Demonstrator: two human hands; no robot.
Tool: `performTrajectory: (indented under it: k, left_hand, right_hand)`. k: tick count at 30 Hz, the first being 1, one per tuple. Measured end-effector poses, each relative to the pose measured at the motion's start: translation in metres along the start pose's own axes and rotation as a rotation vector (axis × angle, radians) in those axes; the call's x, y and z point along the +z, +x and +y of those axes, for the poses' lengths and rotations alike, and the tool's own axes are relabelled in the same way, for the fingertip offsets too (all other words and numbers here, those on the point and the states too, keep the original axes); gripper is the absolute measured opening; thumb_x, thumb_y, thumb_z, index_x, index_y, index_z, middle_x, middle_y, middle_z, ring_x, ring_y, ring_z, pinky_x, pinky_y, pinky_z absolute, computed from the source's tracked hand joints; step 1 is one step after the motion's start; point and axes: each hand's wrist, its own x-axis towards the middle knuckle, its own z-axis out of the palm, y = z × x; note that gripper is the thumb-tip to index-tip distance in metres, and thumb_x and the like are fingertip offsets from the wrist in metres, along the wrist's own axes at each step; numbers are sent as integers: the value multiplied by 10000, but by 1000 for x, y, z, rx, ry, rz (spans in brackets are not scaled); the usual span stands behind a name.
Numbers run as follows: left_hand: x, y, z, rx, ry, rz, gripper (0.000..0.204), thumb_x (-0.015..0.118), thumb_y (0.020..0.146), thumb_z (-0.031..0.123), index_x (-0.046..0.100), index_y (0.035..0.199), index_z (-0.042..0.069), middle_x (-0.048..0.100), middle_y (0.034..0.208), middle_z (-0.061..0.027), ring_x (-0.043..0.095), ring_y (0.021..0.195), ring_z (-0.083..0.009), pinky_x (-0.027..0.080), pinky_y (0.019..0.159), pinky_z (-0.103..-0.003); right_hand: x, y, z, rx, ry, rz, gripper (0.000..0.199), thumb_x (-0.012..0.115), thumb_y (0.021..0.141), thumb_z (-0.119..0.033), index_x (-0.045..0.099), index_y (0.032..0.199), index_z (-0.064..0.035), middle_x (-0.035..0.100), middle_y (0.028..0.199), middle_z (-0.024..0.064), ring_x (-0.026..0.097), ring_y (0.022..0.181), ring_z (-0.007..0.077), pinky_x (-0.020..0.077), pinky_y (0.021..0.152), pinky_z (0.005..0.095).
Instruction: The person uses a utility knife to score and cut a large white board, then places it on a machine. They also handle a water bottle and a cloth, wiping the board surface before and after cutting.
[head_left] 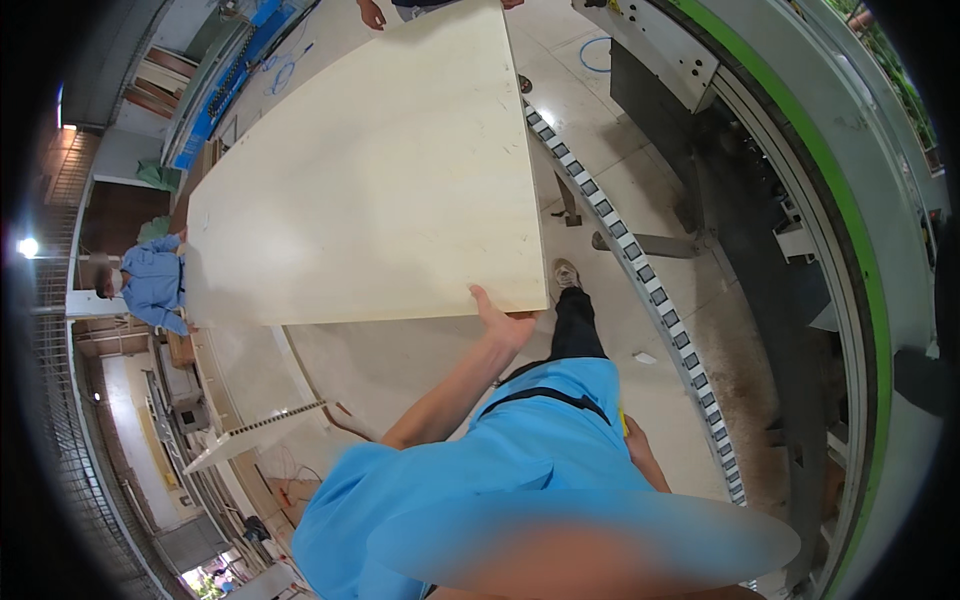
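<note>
Panel [370,170], a large pale wooden sheet, was carried flat above the workshop floor [640,200], its long axis running from the near edge by the wearer toward the far end, where another person's hand [371,14] gripped the far edge. The near edge ran roughly left to right, and the near right corner sat just above the wearer's left hand [505,322].

That left hand was clamped on the near edge close to the right corner, thumb on the top face and fingers underneath, holding the panel. The right hand [640,445] hung low at the wearer's right side, beside the blue shirt; whether it was spread or curled could not be told from this view.

Open room: bare pale floor lay to the right of the panel as far as a segmented cable chain [640,270] running near to far. Beyond it stood a grey machine housing [800,200] with a green stripe. The wearer's shoe [566,273] stood just right of the near right corner. On the left, a person in blue [150,285] stood close by the left edge, leaving little room there.

Surface: smooth, matt, light cream, with square-cut straight edges and no visible damage. A smaller perforated board [255,432] lay lower left.
</note>
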Motion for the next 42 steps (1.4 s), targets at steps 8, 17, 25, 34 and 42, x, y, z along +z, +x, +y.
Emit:
performTrajectory:
  k: [8, 17, 25, 34, 42]
  left_hand:
    - [0, 3, -1, -1, 23, 14, 784, 340, 898, 812, 470, 1422, 243, 522, 1398, -48, 501, 1239, -274, 429, 994, -486]
    - [-3, 3, -3, 31, 10, 22, 783, 364, 913, 785, 449, 1433, 206, 495, 1419, -90, 487, 1267, -299, 408, 1037, -532]
    - [2, -2, -1, 8, -4, 19, 778, 363, 918, 778, 446, 1431, 199, 491, 1419, -96, 484, 1259, -297, 413, 1025, -524]
    - [-6, 6, 0, 13, 63, -79, 812, 352, 892, 814, 456, 1439, 224, 503, 1422, -55, 483, 1269, -290, 401, 1041, -508]
    - [-1, 4, 1, 14, 72, -15, 804, 306, 908, 809, 461, 1432, 218, 500, 1429, -53, 499, 1254, -288, 417, 1033, -490]
  right_hand:
    - [-22, -45, 14, 127, 453, -322, 460, 532, 932, -148, 530, 1376, -30, 641, 1211, 120, 630, 1042, 195, 502, 905, 333]
    - [-18, -44, 17, -196, -797, -45, 398, 506, 943, -165, 567, 1326, -75, 685, 1085, 266, 674, 985, 407, 534, 856, 485]
    - [-12, -4, 43, 122, -470, -155, 295, 641, 893, -245, 706, 952, 36, 708, 960, 204, 700, 835, 315, 550, 736, 437]
    - [-19, -13, 2, 534, 394, -325, 315, 651, 900, -236, 680, 1003, 60, 693, 931, 114, 666, 821, 227, 529, 725, 360]
    - [5, 15, 44, 283, -357, 31, 381, 555, 947, -230, 518, 1138, 98, 675, 946, 198, 697, 775, 279, 573, 629, 410]
